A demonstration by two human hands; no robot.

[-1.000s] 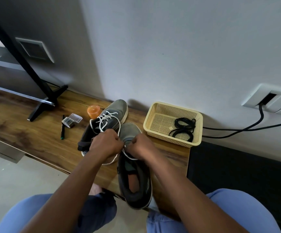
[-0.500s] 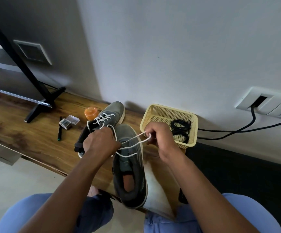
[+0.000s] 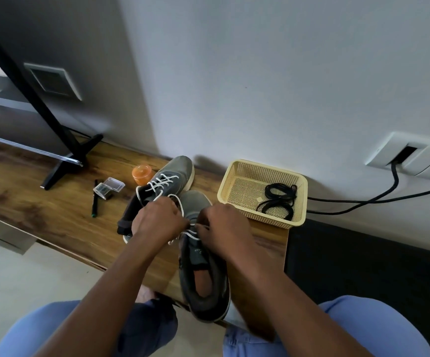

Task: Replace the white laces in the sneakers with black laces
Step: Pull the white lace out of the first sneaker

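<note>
Head view: both hands meet over the near sneaker [image 3: 203,276], which lies on the wooden bench [image 3: 41,212] with its heel hanging past the front edge, toe toward the wall; the left hand [image 3: 157,222] is curled, fingers closed round the white lace [image 3: 183,234] at the left of the tongue; the right hand [image 3: 221,228] is curled too, its fingertips pinching the same lace at the right of the tongue; short runs of lace cross between the two hands, and one loop arcs up behind the left knuckles; how many eyelets hold lace under the hands, I cannot tell.

The far sneaker [image 3: 175,173] sits just behind and to the left, touching or nearly touching the near one, its own white lace [image 3: 162,180] threaded across the upper; the black laces [image 3: 278,202] lie coiled in the right half of the yellow basket [image 3: 237,176], which stands just right of the sneakers, against the wall.

Left of the far sneaker: an orange cup [image 3: 142,173], a small clear box [image 3: 108,188], a pen [image 3: 95,202]; farther left, a black stand [image 3: 62,161]; on the wall at right, a socket [image 3: 412,155] with a black cable [image 3: 358,202] running along behind the basket.
</note>
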